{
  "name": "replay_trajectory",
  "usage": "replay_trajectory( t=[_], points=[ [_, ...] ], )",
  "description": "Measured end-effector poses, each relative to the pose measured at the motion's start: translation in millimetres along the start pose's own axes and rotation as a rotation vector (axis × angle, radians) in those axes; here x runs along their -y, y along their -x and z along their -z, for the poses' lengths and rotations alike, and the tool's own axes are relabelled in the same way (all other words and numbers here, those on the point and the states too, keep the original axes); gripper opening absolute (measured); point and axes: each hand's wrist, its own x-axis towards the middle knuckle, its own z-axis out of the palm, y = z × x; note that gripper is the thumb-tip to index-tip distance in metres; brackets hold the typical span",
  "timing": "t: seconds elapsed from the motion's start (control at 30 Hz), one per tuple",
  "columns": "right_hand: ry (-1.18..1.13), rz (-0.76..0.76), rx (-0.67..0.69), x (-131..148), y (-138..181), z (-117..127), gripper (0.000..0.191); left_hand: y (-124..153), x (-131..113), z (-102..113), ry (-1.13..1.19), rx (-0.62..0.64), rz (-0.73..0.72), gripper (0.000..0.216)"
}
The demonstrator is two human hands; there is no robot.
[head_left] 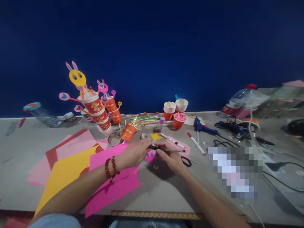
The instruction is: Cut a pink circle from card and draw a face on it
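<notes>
My left hand [137,152], with a beaded bracelet on its wrist, is closed with its fingertips at the left end of a slim marker [179,150]. My right hand [169,155] is closed around the same marker, whose dark-tipped end sticks out to the right. Just below the fingers lies a small magenta paper piece [150,156] with purple eye-like spots, partly covered by the hands. Under my left forearm spreads a magenta sheet [114,186]. The black handle loop of what looks like scissors [186,161] shows beside my right hand.
Decorated paper-cup figures [95,107] stand at the back left, near loose coloured sticks [147,117]. Stacked cups [169,109], a glue stick [161,124] and a blue glue gun [204,128] are behind my hands. Cables and a bottle [238,99] crowd the right.
</notes>
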Motion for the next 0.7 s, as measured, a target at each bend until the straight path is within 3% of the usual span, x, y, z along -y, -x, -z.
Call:
replay_trajectory(
  t=[0.1,0.2,0.33,0.4,0.57,0.7],
  points=[
    [-0.067,-0.018,-0.001,5,8,-15,0.024,6,-14,-10,0.113,0.025,0.014,0.015],
    [-0.181,-0.058,-0.036,16,9,-12,0.023,18,-16,-16,0.138,0.076,0.085,0.021],
    [-0.398,0.016,-0.390,33,-2,17,0.026,53,-8,-26,0.354,0.098,0.269,0.040],
    [-0.366,-0.026,-0.430,36,-9,26,0.026,68,-3,-32,0.271,0.030,0.271,0.037],
    [-0.144,-0.305,-0.116,19,-14,10,0.026,71,1,-52,0.002,-0.116,-0.188,0.024],
    [-0.017,-0.327,0.003,4,-12,-1,0.018,65,2,-68,-0.077,-0.129,-0.234,0.019]
  ],
)
